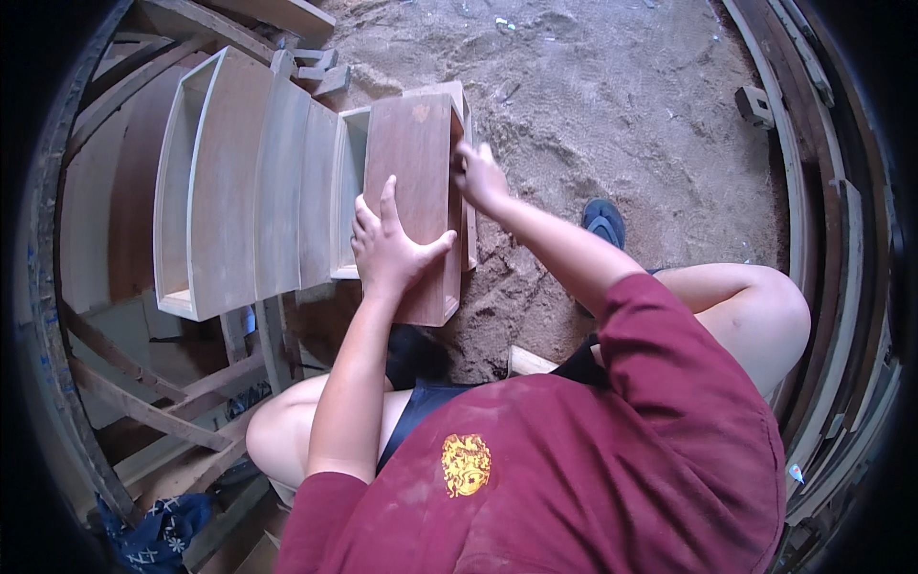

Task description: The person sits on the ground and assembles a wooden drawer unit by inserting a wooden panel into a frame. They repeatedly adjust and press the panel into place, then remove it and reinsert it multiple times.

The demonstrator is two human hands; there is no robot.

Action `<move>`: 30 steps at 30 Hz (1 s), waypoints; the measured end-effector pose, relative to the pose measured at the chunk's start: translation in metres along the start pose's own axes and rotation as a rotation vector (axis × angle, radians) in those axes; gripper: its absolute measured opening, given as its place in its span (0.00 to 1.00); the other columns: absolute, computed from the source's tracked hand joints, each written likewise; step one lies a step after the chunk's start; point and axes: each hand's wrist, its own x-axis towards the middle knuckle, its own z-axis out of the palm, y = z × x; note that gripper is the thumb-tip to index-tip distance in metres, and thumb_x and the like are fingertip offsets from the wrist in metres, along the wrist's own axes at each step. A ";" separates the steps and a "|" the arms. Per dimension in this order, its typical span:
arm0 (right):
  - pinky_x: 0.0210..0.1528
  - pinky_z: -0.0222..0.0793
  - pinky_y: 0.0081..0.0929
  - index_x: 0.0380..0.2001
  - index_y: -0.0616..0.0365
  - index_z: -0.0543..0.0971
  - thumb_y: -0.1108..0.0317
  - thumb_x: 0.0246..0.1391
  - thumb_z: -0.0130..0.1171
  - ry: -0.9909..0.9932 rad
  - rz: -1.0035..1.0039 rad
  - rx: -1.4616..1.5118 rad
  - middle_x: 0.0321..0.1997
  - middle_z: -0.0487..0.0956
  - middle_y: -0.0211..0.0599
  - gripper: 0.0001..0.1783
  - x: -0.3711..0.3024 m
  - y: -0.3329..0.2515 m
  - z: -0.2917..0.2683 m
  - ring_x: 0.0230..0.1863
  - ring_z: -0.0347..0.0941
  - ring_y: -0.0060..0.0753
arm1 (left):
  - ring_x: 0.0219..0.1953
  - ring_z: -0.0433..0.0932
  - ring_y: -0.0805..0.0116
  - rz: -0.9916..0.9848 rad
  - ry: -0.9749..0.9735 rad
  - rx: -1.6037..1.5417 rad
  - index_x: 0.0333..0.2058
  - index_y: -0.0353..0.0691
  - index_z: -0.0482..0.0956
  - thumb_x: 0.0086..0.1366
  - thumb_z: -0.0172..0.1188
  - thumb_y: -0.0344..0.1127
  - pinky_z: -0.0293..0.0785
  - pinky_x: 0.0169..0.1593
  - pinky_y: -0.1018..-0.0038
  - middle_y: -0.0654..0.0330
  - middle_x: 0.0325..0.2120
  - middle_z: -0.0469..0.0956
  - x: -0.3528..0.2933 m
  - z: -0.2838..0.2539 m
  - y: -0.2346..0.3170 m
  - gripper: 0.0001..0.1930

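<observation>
A wooden drawer box (409,143) with a reddish-brown side panel stands tilted in front of me, its open side toward the right. My left hand (390,247) lies on that panel with fingers spread, the thumb stretched out toward the box's right edge. At the open side, near the upper right rim, is my right hand (481,180), slightly blurred. Its fingers are curled together, and whatever they may hold is hidden. Another pale box (352,143) shows just behind and left of the drawer, partly covered by it.
Several similar wooden drawers (229,182) stand in a row at the left, by a timber frame (143,411). Wood offcuts (320,72) lie beyond them on sandy ground (593,105). Stacked boards (832,249) line the right side. A sandal (604,222) is on the ground; a dark blue cloth (158,531) hangs lower left.
</observation>
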 end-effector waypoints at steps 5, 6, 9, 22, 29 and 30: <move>0.47 0.78 0.49 0.46 0.47 0.77 0.53 0.61 0.67 -0.151 0.013 0.032 0.49 0.72 0.49 0.16 -0.040 0.001 -0.003 0.46 0.80 0.57 | 0.66 0.62 0.31 -0.002 0.012 -0.003 0.75 0.60 0.48 0.42 0.75 0.72 0.65 0.65 0.44 0.32 0.68 0.54 -0.002 0.001 -0.002 0.65; 0.47 0.78 0.49 0.47 0.49 0.76 0.55 0.60 0.67 -0.080 0.029 0.041 0.50 0.72 0.50 0.17 -0.023 0.001 0.004 0.46 0.80 0.57 | 0.66 0.62 0.31 0.001 0.012 0.005 0.75 0.59 0.48 0.42 0.75 0.72 0.65 0.65 0.44 0.32 0.68 0.53 -0.001 0.000 0.000 0.65; 0.49 0.77 0.49 0.51 0.51 0.76 0.58 0.59 0.68 0.122 0.126 0.088 0.50 0.74 0.53 0.21 0.028 -0.004 0.018 0.47 0.79 0.58 | 0.66 0.62 0.31 0.022 0.045 0.011 0.75 0.59 0.48 0.42 0.75 0.72 0.66 0.64 0.44 0.32 0.67 0.54 0.001 0.000 0.001 0.66; 0.48 0.74 0.43 0.34 0.59 0.78 0.49 0.52 0.72 0.248 0.391 0.309 0.41 0.79 0.51 0.24 0.022 0.001 0.033 0.43 0.78 0.50 | 0.67 0.62 0.31 0.033 0.033 0.003 0.75 0.58 0.49 0.42 0.74 0.73 0.66 0.64 0.43 0.32 0.67 0.53 0.000 0.001 -0.001 0.66; 0.53 0.74 0.48 0.39 0.57 0.77 0.50 0.51 0.72 0.180 0.336 0.311 0.48 0.76 0.53 0.24 0.016 0.015 0.036 0.49 0.77 0.56 | 0.66 0.62 0.30 0.014 0.022 -0.030 0.75 0.58 0.49 0.42 0.74 0.72 0.66 0.64 0.43 0.32 0.67 0.54 -0.001 0.001 0.004 0.65; 0.51 0.73 0.46 0.38 0.57 0.76 0.57 0.51 0.71 0.249 0.357 0.292 0.46 0.77 0.52 0.19 0.035 0.004 0.035 0.47 0.78 0.55 | 0.66 0.62 0.30 0.022 0.019 -0.048 0.75 0.58 0.49 0.42 0.74 0.72 0.65 0.64 0.43 0.32 0.68 0.53 0.004 0.000 0.005 0.65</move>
